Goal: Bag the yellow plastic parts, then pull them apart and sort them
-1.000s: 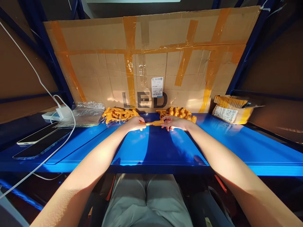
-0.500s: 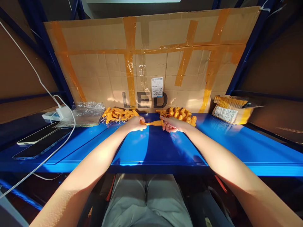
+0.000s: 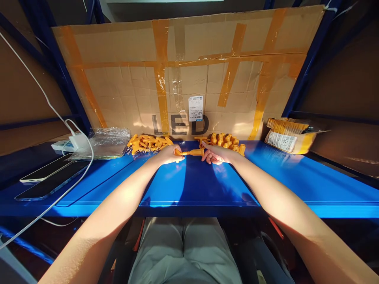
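Note:
My left hand (image 3: 169, 154) pinches the handle end of an orange screw-shaped piece (image 3: 185, 153). The other end of that piece runs into an orange ribbed sleeve (image 3: 196, 152), which my right hand (image 3: 215, 154) grips at its wide end. Both parts lie in one line, level above the blue shelf (image 3: 195, 185). Behind my left hand is a pile of orange screw-like pieces (image 3: 148, 143). A group of orange bottle-shaped pieces (image 3: 227, 141) stands just behind my right hand, which partly hides it.
Two phones (image 3: 51, 179), a white charger with a cable (image 3: 78, 141) and a clear plastic bag (image 3: 109, 144) lie at the left. An opened package (image 3: 288, 136) sits at the back right. A taped cardboard sheet (image 3: 133, 94) closes off the back.
Less of the screw-shaped piece's thread shows, and the sleeve is slightly closer to my left hand. Some fingers of my right hand have shifted around the sleeve's end.

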Available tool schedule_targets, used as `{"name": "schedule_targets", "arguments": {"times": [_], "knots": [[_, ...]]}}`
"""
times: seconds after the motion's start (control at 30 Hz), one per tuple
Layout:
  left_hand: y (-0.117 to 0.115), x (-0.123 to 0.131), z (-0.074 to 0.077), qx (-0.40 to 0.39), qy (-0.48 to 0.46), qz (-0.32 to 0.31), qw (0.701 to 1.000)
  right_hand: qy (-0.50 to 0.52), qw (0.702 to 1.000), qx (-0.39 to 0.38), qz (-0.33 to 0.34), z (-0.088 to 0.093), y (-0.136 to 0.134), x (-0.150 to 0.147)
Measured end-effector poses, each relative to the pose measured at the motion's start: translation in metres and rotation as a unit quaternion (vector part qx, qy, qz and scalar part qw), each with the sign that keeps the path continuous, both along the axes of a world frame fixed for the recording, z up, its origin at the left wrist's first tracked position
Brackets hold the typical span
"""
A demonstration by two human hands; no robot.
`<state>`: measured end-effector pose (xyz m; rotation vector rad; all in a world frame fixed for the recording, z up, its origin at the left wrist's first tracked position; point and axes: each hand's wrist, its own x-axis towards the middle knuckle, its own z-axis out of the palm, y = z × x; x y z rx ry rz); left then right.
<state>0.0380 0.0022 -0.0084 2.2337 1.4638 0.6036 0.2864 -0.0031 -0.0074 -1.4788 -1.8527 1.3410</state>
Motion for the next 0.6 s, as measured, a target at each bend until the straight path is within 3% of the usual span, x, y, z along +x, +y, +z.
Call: {"name": "schedule_targets", "arguments": {"times": [0.17, 0.6], "knots": [[-0.001, -0.001, 0.001, -0.014, 0.021, -0.011, 1.000, 0.064, 0.998, 0.000, 0.002, 0.003, -0.009, 0.005], [-0.002, -0.002, 0.001, 0.007, 0.029, -0.033, 0.999, 0.056, 0.998, 0.031, -0.011, 0.002, -0.012, 0.000]]}}
